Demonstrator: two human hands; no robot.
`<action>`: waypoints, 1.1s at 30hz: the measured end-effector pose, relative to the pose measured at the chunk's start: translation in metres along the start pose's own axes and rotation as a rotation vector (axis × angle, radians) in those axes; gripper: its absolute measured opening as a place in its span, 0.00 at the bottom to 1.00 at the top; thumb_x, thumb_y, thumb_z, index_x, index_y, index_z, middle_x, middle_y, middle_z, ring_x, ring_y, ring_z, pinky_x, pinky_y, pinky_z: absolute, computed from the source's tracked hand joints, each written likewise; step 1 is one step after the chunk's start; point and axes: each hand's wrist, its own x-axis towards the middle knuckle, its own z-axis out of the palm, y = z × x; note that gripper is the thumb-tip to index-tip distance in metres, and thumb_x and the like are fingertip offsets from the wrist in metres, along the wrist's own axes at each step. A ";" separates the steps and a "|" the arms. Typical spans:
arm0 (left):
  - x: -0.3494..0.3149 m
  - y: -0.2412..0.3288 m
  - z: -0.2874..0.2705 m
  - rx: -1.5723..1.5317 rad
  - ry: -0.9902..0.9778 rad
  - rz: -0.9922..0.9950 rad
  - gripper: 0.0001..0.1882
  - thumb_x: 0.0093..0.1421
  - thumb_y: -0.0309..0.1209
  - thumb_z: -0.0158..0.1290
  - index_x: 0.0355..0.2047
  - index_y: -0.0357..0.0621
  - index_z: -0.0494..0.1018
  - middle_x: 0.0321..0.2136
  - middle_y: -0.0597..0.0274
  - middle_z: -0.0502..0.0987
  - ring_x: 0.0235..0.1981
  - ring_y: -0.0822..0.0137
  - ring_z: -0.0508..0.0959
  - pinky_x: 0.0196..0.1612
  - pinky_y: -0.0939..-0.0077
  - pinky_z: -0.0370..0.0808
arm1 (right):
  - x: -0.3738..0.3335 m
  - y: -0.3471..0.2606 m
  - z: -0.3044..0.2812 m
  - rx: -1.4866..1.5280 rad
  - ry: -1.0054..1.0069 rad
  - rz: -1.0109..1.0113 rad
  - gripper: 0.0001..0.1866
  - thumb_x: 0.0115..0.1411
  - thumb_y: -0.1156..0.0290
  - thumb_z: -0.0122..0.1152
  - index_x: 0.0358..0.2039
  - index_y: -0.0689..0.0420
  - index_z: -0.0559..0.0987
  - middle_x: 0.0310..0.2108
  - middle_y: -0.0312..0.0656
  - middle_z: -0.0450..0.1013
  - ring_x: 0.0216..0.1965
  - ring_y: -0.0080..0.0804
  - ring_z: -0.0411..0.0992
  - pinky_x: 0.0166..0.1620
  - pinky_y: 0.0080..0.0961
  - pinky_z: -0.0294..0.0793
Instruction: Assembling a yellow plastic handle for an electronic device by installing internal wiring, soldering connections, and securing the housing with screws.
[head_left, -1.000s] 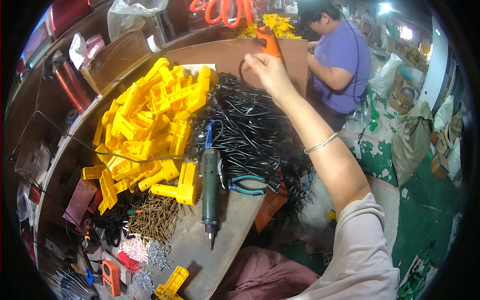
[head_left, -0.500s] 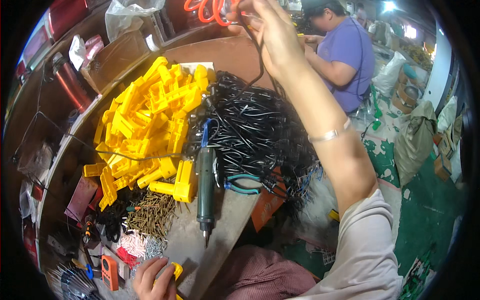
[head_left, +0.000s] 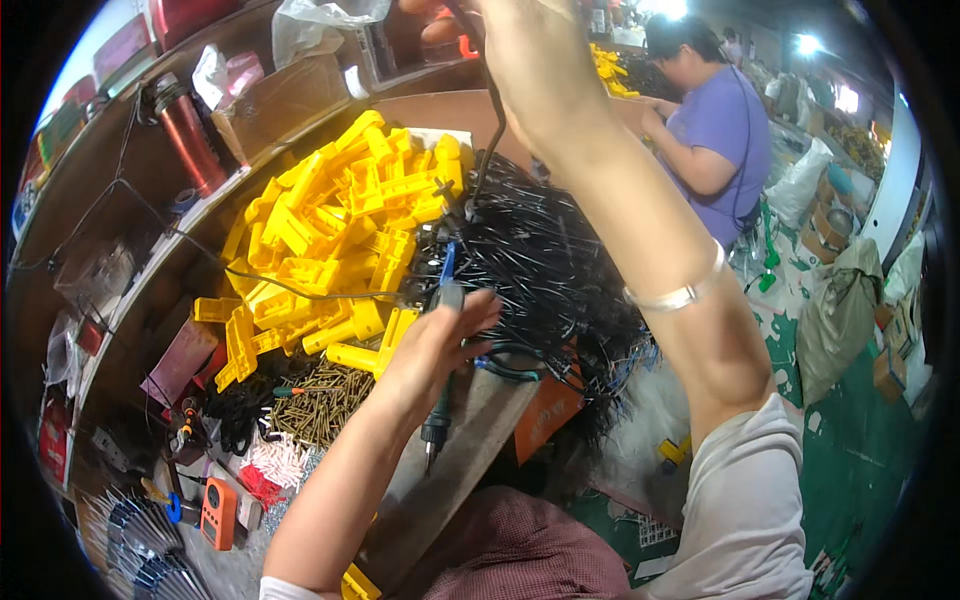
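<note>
My left hand [head_left: 435,345] lies over the green electric screwdriver [head_left: 437,425], its fingers stretched across the body; a firm grip does not show. The screwdriver lies bit toward me on the table, a blue loop at its far end. My raised right hand [head_left: 535,65] is cut by the upper edge, its visible fingertips curled beside a bit of orange-red. A black cable [head_left: 495,125] hangs by it; what the fingers hold is hidden. Yellow plastic housings [head_left: 325,215] are heaped at left, beside a pile of black cables [head_left: 540,250]. Another yellow piece [head_left: 358,583] shows below my left forearm.
Teal-handled pliers [head_left: 510,365] lie right of the screwdriver. Brass-coloured screws [head_left: 325,400], small pink-white parts [head_left: 283,460] and an orange device [head_left: 218,513] are at lower left. A red flask [head_left: 190,140] stands on the shelf. A co-worker in purple [head_left: 715,140] sits at far right.
My left hand has left the yellow piece at the lower edge and moved up over the screwdriver. My right hand has gone higher, partly out of view. The whole view has shifted slightly.
</note>
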 end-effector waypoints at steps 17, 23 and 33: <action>-0.138 0.030 0.011 -0.332 0.345 0.269 0.27 0.68 0.47 0.37 0.59 0.40 0.58 0.54 0.55 0.67 0.56 0.62 0.69 0.59 0.65 0.67 | -0.177 -0.069 0.104 -0.334 -0.090 0.135 0.19 0.63 0.66 0.52 0.50 0.64 0.70 0.47 0.49 0.65 0.48 0.45 0.66 0.51 0.38 0.64; -0.225 0.008 0.009 0.381 0.545 0.267 0.25 0.67 0.37 0.44 0.61 0.38 0.58 0.46 0.62 0.71 0.46 0.73 0.72 0.51 0.75 0.69 | -0.214 -0.075 0.148 0.069 -0.645 0.740 0.18 0.65 0.58 0.51 0.46 0.61 0.69 0.44 0.46 0.70 0.43 0.42 0.70 0.45 0.34 0.68; -0.298 -0.020 -0.019 -0.152 0.011 -0.346 0.17 0.58 0.27 0.57 0.45 0.32 0.68 0.31 0.51 0.77 0.32 0.59 0.79 0.36 0.70 0.76 | -0.222 -0.099 0.150 1.248 -0.514 1.413 0.21 0.65 0.62 0.55 0.54 0.60 0.67 0.28 0.29 0.69 0.23 0.12 0.63 0.22 0.10 0.59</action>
